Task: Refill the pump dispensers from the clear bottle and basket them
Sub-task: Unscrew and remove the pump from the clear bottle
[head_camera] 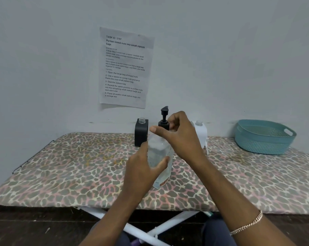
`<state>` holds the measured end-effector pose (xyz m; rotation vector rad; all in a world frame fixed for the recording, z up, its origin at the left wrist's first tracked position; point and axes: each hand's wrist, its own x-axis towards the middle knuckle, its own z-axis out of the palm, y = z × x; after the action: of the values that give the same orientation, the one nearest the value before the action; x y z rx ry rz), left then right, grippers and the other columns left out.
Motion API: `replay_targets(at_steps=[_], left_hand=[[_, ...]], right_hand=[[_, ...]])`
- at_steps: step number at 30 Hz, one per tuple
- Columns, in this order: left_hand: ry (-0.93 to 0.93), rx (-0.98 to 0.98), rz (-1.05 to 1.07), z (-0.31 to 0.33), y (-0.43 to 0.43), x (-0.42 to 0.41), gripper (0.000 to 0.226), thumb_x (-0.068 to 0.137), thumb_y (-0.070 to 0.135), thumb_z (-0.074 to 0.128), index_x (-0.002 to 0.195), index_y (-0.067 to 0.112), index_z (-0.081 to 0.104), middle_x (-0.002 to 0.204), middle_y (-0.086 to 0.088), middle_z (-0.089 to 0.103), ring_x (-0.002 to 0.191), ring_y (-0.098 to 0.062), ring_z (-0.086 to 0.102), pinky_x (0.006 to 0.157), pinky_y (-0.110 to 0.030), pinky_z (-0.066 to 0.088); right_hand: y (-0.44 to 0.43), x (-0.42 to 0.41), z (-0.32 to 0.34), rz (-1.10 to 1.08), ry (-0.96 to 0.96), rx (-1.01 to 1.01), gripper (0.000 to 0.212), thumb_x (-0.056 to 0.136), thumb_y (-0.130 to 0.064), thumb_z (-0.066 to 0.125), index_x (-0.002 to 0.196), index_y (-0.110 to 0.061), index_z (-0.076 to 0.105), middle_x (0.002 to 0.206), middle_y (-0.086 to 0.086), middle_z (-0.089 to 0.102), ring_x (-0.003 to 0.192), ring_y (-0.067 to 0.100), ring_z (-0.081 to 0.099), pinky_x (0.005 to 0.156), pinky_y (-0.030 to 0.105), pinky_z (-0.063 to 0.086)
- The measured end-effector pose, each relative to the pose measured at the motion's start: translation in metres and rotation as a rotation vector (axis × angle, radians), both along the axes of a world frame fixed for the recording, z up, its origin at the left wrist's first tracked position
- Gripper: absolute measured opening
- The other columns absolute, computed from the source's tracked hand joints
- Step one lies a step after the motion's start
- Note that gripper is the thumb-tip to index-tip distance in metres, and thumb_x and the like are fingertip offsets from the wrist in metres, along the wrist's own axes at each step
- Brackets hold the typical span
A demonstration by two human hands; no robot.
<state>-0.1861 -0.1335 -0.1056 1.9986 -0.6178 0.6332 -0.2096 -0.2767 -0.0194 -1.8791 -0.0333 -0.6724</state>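
Observation:
A clear bottle [159, 151] with liquid in it stands on the leopard-print board [79, 166], a black pump head [164, 118] on its neck. My left hand [143, 167] wraps its body. My right hand [178, 134] pinches the pump's collar from the right. Behind stands a black dispenser [141, 132] with an uncapped neck. A white dispenser [201, 130] is partly hidden behind my right hand.
A teal plastic basket [263, 137] sits at the board's far right. A printed sheet [125, 68] is taped to the wall. The board's white legs [150, 231] and a dark floor show below its front edge.

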Motion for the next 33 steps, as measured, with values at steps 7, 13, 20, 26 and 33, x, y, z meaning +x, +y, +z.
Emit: replay_targets(at_steps=[7, 13, 20, 26, 33], left_hand=[[-0.013, 0.005, 0.012, 0.0, 0.0, 0.0, 0.058, 0.085, 0.068, 0.066, 0.128, 0.029, 0.058, 0.094, 0.015, 0.07, 0.076, -0.001, 0.066, 0.065, -0.029, 0.056], [-0.018, 0.019, 0.032, 0.001, 0.001, -0.002, 0.051, 0.085, 0.063, 0.07, 0.121, 0.028, 0.058, 0.085, 0.016, 0.066, 0.069, -0.001, 0.062, 0.058, -0.016, 0.046], [-0.016, 0.012, 0.036, 0.0, 0.0, -0.001, 0.051, 0.085, 0.066, 0.066, 0.12, 0.03, 0.057, 0.087, 0.016, 0.068, 0.071, -0.001, 0.064, 0.061, -0.024, 0.052], [-0.021, 0.011, 0.032, -0.001, 0.001, -0.001, 0.051, 0.085, 0.065, 0.069, 0.119, 0.029, 0.057, 0.087, 0.015, 0.068, 0.072, -0.001, 0.065, 0.062, -0.027, 0.054], [-0.037, 0.022, 0.054, 0.0, 0.0, -0.003, 0.046, 0.086, 0.061, 0.07, 0.118, 0.029, 0.058, 0.079, 0.018, 0.061, 0.067, 0.001, 0.061, 0.057, -0.014, 0.044]], right_hand=[[-0.009, 0.0, -0.009, 0.199, -0.053, 0.028, 0.026, 0.106, -0.022, 0.06, 0.131, -0.019, 0.067, 0.123, -0.007, 0.074, 0.119, 0.006, 0.067, 0.108, 0.033, 0.052], [-0.008, -0.002, -0.01, 0.229, -0.036, 0.078, 0.048, 0.099, -0.051, 0.065, 0.143, -0.034, 0.056, 0.125, -0.011, 0.068, 0.123, 0.005, 0.063, 0.11, 0.033, 0.05], [-0.002, 0.002, -0.006, 0.066, -0.088, 0.051, 0.028, 0.091, -0.032, 0.08, 0.112, -0.024, 0.064, 0.106, -0.007, 0.073, 0.101, 0.01, 0.07, 0.092, 0.031, 0.056], [-0.011, 0.0, -0.014, 0.154, -0.113, 0.112, 0.03, 0.109, -0.014, 0.053, 0.136, -0.011, 0.066, 0.126, -0.002, 0.075, 0.123, 0.012, 0.067, 0.111, 0.039, 0.051], [0.003, -0.002, -0.007, -0.012, -0.103, 0.035, 0.055, 0.074, -0.055, 0.087, 0.112, -0.032, 0.055, 0.104, -0.008, 0.063, 0.089, 0.004, 0.064, 0.078, 0.02, 0.055]])
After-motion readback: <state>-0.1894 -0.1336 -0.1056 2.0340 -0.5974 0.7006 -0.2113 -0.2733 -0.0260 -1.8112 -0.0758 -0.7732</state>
